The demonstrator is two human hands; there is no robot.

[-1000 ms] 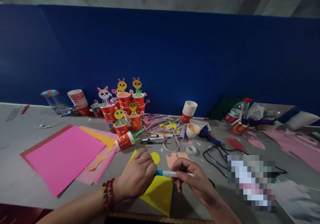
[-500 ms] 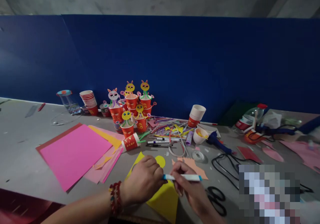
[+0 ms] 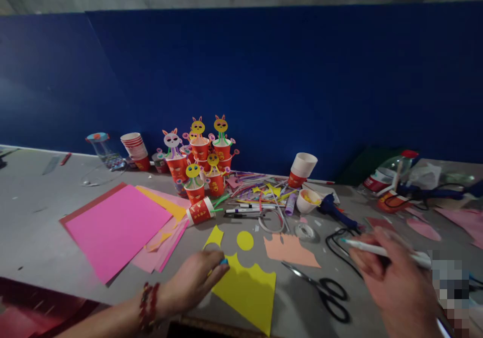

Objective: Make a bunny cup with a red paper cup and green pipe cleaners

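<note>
Closed around a small blue marker cap (image 3: 224, 261), my left hand (image 3: 192, 282) hovers at the left edge of a yellow paper sheet (image 3: 247, 298) with scalloped cuts. My right hand (image 3: 396, 277) grips a white marker (image 3: 372, 247), its bluish tip bare and pointing left. Between my hands lie black-handled scissors (image 3: 320, 290), blades partly apart, and a cut piece of peach paper (image 3: 289, 250). A yellow paper circle (image 3: 245, 240) rests just beyond the yellow sheet, beside a yellow scrap (image 3: 215, 236).
Pink sheets (image 3: 116, 227) lie on the left. Behind stand red cups with animal-faced figures (image 3: 194, 172), a tipped cup (image 3: 201, 211), and pipe cleaners (image 3: 260, 187). A glue gun (image 3: 339, 215) and black cord (image 3: 335, 242) lie at right, near a bottle (image 3: 388, 172).
The marker has come out of its cap. My right hand moved far right with the marker, while my left stayed leftward with the cap. The scissors came fully into view.
</note>
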